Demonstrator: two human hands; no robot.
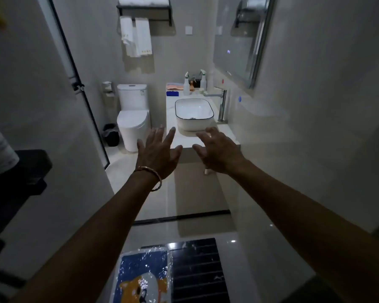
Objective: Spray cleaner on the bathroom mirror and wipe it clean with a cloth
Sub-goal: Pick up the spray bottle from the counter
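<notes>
The bathroom mirror hangs on the right wall above the vanity counter. At the counter's far end stands a white spray bottle, with its reflection beside it in the mirror. A folded pink cloth lies to the bottle's left, over a blue item. My left hand and my right hand are stretched out in front of me with fingers spread, holding nothing, well short of the bottle and cloth.
A white basin with a tall tap sits mid-counter. A toilet and a black bin stand left of it. White towels hang on the back wall. A dark-framed glass door is at the left; a dog-print mat lies at my feet.
</notes>
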